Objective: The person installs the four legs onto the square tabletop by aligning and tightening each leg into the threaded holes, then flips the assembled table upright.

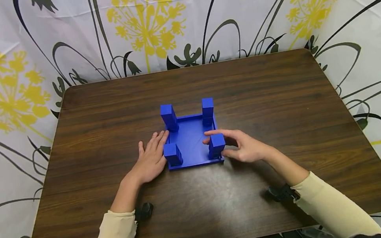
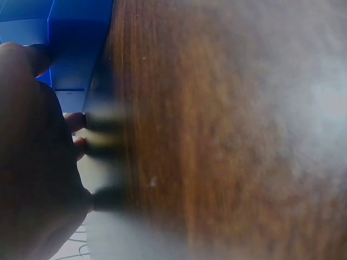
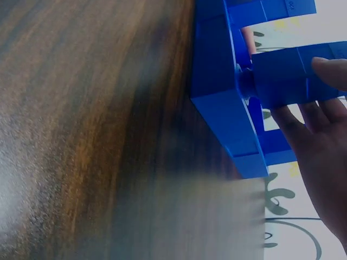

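Observation:
A blue square tray-like base (image 1: 191, 142) with a low rim lies on the table, several square blue legs standing up at its corners. My right hand (image 1: 247, 145) grips the near right leg (image 1: 217, 143), thumb on the near side and fingers behind it. The right wrist view shows a narrow round neck (image 3: 247, 82) between that gripped leg (image 3: 282, 76) and the base. Over at the base's left side, my left hand (image 1: 150, 159) lies with fingers extended, fingertips at the rim between the near left leg (image 1: 172, 153) and the far left leg (image 1: 169, 117).
Dark wood-grain table (image 1: 110, 109) surrounds the base on all sides. Behind it hangs a white cloth (image 1: 82, 21) printed with yellow flowers and dark stems. Black wrist devices (image 1: 281, 194) sit near both cream sleeves (image 1: 113, 235).

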{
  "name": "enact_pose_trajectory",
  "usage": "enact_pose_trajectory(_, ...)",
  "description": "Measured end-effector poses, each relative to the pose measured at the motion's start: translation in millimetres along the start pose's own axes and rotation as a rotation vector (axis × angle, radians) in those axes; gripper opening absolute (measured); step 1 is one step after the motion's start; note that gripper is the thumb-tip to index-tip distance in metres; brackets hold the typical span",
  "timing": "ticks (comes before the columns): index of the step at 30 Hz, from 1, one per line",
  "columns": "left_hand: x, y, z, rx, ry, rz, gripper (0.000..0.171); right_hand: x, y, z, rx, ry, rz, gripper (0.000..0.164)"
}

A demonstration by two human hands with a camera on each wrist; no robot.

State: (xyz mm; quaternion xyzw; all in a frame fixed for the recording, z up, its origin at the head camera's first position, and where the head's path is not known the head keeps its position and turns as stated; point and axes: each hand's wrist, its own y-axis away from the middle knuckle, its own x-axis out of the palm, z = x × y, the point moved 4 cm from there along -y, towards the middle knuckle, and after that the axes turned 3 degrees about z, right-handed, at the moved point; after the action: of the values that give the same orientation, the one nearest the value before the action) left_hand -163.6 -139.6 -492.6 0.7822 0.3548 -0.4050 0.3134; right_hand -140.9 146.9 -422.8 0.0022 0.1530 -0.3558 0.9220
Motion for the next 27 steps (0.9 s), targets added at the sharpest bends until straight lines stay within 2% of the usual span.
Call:
enact_pose_trajectory(5, -0.4, 0.0, -1.0, -0.002, -0.002, -0.005, 0.072, -2, 1, -21, -0.009, 0.018, 0.016, 0.065)
enact_pose_trajectory(8, -0.4, -0.1, -1.1, -0.006, -0.005, 0.002, 0.072, -4, 2, -25, -0.012, 0.022, 0.017, 0.062)
enact_pose_trajectory(23, 1.1, 0.1, -0.7, -0.014, -0.008, 0.017, 0.073, -4, 1, -25, 0.033, 0.081, -0.063, 0.057)
enact_pose_trajectory(27, 1.1, -0.4, -0.2, -0.014, -0.008, 0.02, 0.073, -2, 0, -19, 0.063, 0.077, -0.104, 0.054)
